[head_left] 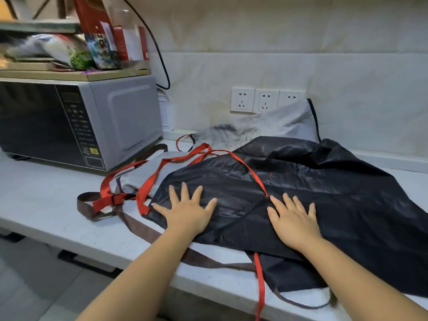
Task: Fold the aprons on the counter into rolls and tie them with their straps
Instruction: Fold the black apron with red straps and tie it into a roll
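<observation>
The black apron (pixel 301 181) lies crumpled across the counter (pixel 46 205) over a grey apron (pixel 143 172), with part of it hanging off the front edge, so it could slide off or roll up lumpy. Both hands, left (pixel 187 214) and right (pixel 294 221), press flat and open on it, gripping nothing. The tangled red straps (pixel 150 184) could get rolled inside, leaving nothing to tie.

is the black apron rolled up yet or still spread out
Spread out: the black apron lies flat and wrinkled across the counter, both palms pressing it, no roll started.
</observation>
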`<state>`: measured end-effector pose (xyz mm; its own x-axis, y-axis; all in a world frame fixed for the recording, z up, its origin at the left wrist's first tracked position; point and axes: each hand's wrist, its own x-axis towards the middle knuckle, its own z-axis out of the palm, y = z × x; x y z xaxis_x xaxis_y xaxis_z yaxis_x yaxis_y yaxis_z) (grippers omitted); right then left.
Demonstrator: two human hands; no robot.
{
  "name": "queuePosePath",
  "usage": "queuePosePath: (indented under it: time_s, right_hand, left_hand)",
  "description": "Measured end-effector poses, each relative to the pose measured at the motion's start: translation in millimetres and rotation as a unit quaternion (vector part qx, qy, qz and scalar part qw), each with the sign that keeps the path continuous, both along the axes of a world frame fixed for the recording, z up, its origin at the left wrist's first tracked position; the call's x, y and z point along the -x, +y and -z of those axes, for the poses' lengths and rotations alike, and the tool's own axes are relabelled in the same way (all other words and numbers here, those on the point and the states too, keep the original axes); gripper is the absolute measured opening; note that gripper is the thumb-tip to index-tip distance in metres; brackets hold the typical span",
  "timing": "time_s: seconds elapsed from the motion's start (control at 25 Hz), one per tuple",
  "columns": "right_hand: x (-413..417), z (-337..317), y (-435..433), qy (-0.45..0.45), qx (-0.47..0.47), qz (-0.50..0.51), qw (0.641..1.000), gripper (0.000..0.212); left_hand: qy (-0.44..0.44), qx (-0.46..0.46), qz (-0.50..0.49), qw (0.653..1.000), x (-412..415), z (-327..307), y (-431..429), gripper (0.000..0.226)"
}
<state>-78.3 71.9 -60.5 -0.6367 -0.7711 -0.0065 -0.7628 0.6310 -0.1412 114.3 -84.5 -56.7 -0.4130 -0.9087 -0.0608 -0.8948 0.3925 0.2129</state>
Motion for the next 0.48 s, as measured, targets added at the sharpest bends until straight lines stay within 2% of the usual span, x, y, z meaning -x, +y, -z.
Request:
queuePosePath:
  time_s: [0.12,0.24,0.28,0.36,0.44,0.48]
  right_hand:
    - [-1,0,1,-0.004,0.009,-0.004,1.0,0.054]
    - [-1,0,2,-0.005,0.015,-0.004,1.0,0.054]
    - [-1,0,0,-0.003,0.018,-0.003,1.0,0.053]
    - [0,-2,-4,0.016,0.022,-0.007,1.0,0.051]
    - [3,-4,-7,0.058,0.037,-0.015,0.998,0.045]
    - [7,-6,-7,0.068,0.05,-0.022,0.996,0.039]
  left_hand:
    - [0.014,0.005,-0.074,0.997,-1,-5,-15,0.081]
    - [-0.049,0.031,-0.095,0.994,4,-12,-21,0.077]
    - [-0.054,0.058,-0.077,0.994,11,-16,-17,0.073]
    - [0.01,0.114,0.029,0.993,45,-26,2,0.064]
    - [0.094,0.104,0.161,0.977,90,-33,35,0.057]
    - [0.108,0.087,0.207,0.968,112,-32,50,0.055]
